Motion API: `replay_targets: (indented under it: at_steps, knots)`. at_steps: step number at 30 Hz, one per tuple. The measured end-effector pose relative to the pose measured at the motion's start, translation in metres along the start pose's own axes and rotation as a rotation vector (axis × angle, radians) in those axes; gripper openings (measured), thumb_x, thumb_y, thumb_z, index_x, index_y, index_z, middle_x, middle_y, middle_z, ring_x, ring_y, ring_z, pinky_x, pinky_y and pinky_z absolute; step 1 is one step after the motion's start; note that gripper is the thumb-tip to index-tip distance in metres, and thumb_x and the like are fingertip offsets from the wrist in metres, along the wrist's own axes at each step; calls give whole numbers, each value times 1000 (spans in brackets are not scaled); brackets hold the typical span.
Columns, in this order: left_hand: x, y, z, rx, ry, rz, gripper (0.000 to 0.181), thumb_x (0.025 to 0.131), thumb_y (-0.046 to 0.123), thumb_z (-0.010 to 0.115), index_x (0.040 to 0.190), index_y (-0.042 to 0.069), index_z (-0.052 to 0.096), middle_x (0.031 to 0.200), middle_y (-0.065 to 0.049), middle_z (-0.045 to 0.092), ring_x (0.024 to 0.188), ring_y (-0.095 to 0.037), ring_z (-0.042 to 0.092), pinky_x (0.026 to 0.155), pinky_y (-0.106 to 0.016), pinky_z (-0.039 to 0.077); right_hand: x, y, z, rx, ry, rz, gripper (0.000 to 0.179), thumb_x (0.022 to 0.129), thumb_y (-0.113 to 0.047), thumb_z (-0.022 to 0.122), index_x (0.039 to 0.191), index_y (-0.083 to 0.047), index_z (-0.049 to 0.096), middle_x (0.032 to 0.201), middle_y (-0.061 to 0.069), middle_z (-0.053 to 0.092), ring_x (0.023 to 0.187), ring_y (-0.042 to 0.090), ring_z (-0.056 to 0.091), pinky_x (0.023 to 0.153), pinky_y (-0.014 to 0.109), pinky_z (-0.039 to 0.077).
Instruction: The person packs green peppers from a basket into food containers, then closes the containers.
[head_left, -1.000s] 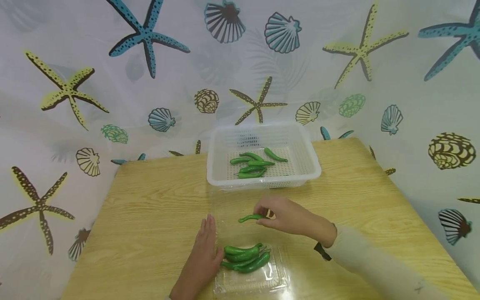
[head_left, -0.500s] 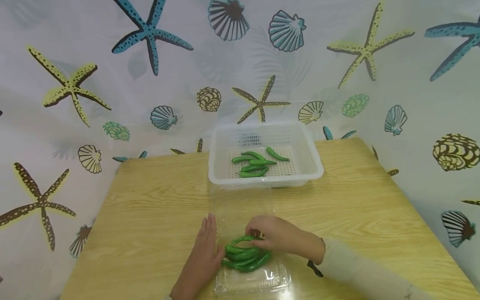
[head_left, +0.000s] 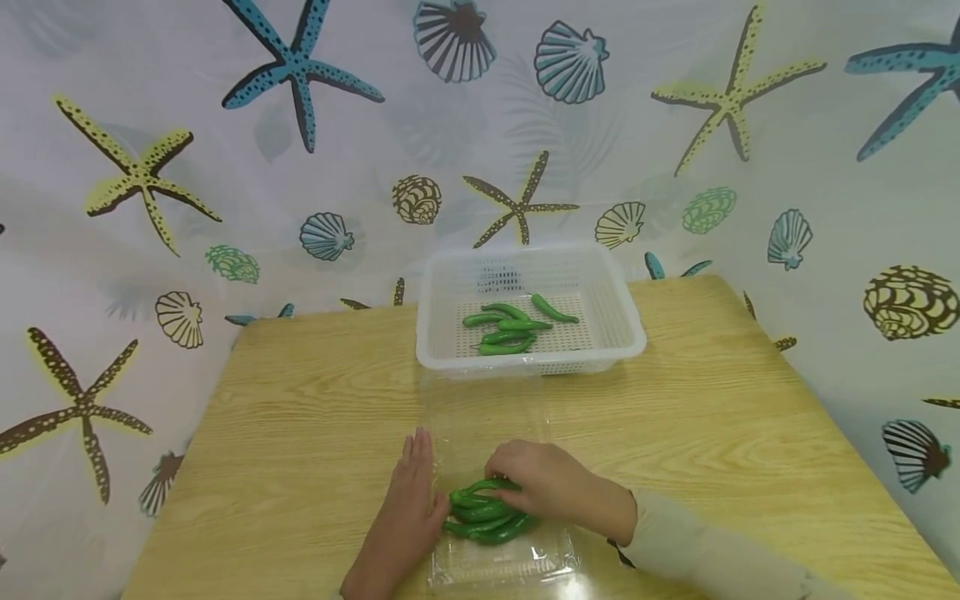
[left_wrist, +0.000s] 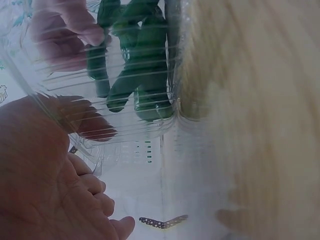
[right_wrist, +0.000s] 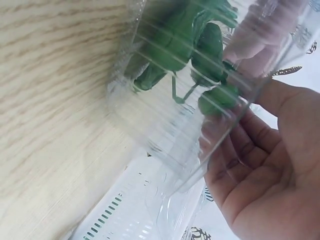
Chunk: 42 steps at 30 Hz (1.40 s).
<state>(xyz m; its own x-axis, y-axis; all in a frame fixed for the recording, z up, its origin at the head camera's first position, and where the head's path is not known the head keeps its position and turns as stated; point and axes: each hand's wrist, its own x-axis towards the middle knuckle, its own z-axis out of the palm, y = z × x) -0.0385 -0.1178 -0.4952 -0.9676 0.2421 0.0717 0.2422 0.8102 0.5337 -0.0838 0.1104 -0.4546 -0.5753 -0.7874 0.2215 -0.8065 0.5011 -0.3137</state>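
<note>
A clear plastic clamshell box (head_left: 502,573) lies on the table with several green chili peppers (head_left: 480,530) side by side in its base. Its lid (head_left: 483,408) is folded back flat toward the basket. My right hand (head_left: 558,485) is down over the box's far side, pinching a green pepper (right_wrist: 219,99) between thumb and fingers at the top of the pile; the hand covers part of it. Along the left wall lies my left hand (head_left: 403,504), fingers straight and pointing forward. Its thumb reaches over the rim, close to the pepper tips.
At the back of the wood-grain table (head_left: 315,417) stands a white slotted basket (head_left: 528,364) with several green peppers (head_left: 521,326) in it. The lid's far edge reaches the basket's front. A shell-and-starfish patterned sheet (head_left: 360,133) hangs behind the table.
My right hand has come down and toward me from above the lid, bringing a pepper onto the others in the box. My left hand has stayed at the box's left side.
</note>
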Motion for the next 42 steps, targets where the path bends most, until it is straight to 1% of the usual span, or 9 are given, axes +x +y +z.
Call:
replay_targets:
  at_steps: [6,13,17,21,25,28,34,39,42]
  knots:
    - [0,0,-1,2,-6,1,80,90,19,51,148,5,-2,154,-12,1,141,-28,1,110,-50,14,2,-1,6,-78,25,-25,18,83,-27,69,95,-15,66,89,-7,62,79,4,56,66,14,47]
    - [-1,0,0,-2,1,-3,79,90,18,50,148,5,-1,154,-13,3,141,-27,2,110,-49,15,3,-4,10,-189,77,-71,14,81,-26,70,88,-16,64,79,-8,57,70,6,52,56,16,44]
    - [-1,-1,1,6,4,-5,78,90,18,50,148,5,-2,155,-12,2,141,-27,2,110,-48,15,2,-4,11,-211,90,-86,12,80,-24,70,85,-15,64,76,-8,56,68,6,52,54,16,43]
    - [-1,-2,1,3,6,-1,78,91,18,50,148,5,-2,155,-11,1,141,-27,1,110,-48,14,2,-5,13,-232,86,-94,8,80,-21,68,79,-16,62,71,-9,53,62,5,48,51,13,39]
    - [-1,-2,1,-14,4,1,78,91,19,50,148,6,-2,155,-10,1,141,-26,1,110,-48,14,2,-4,16,-228,99,-106,7,80,-15,66,76,-17,61,68,-10,51,60,4,47,50,13,38]
    - [-1,-3,2,-8,3,8,79,91,19,50,148,6,-2,155,-11,1,141,-27,1,110,-50,15,3,-4,18,-222,109,-115,7,79,-13,66,76,-17,62,68,-10,52,61,4,48,51,13,39]
    - [-1,-4,2,5,8,21,80,91,19,51,148,5,-2,155,-13,2,141,-28,2,110,-50,15,3,-2,19,-219,106,-114,6,79,-12,65,77,-17,64,67,-10,52,60,3,47,50,12,38]
    - [-1,-4,2,6,2,14,80,91,19,51,148,5,-3,154,-13,1,141,-28,1,110,-50,15,4,-1,17,-179,69,-98,5,78,-13,66,81,-17,67,70,-10,55,62,3,49,53,12,40]
    - [-2,-3,1,-2,4,13,79,90,18,51,148,5,-2,155,-12,2,141,-28,2,110,-49,15,5,-1,12,-115,28,-81,6,79,-14,68,85,-16,69,76,-9,60,68,3,53,58,12,44]
